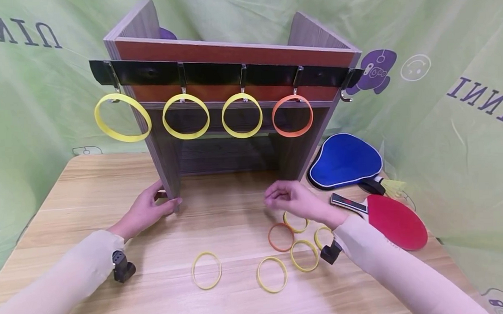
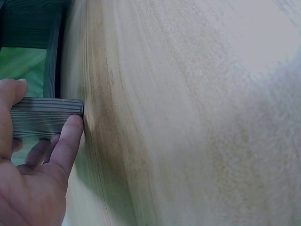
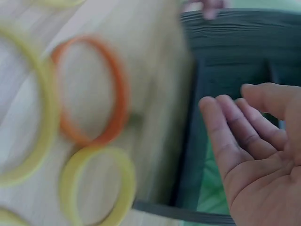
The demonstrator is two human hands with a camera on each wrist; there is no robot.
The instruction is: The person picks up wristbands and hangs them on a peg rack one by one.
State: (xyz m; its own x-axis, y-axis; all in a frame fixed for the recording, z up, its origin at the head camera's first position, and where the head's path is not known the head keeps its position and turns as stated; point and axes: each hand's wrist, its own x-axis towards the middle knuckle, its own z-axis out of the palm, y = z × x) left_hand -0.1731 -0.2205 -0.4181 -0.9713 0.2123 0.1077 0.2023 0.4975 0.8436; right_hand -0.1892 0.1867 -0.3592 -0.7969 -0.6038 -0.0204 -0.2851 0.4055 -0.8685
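Note:
My left hand [image 1: 147,209] grips the foot of the left side panel [image 1: 165,155] of a grey wood-grain stand, thumb on its inner face, fingers outside. The left wrist view shows the panel's end [image 2: 47,110] between thumb and fingers. Near the foot of the right panel [image 1: 307,146], my right hand [image 1: 296,201] hovers with loosely bent fingers and nothing in them. Above, yellow rings [image 1: 126,138] and an orange ring [image 1: 293,134] hang from hooks on a black strip [image 1: 213,75]. The hook [image 1: 346,98] at the right end is bare.
On the table, an orange ring [image 1: 270,239] and several yellow rings [image 1: 305,269] lie below my right hand and forearm. To the right are a red table-tennis bat [image 1: 395,221], a blue bat case [image 1: 345,160] and a shuttlecock [image 1: 391,186]. Green printed cloth [image 1: 455,168] surrounds the table.

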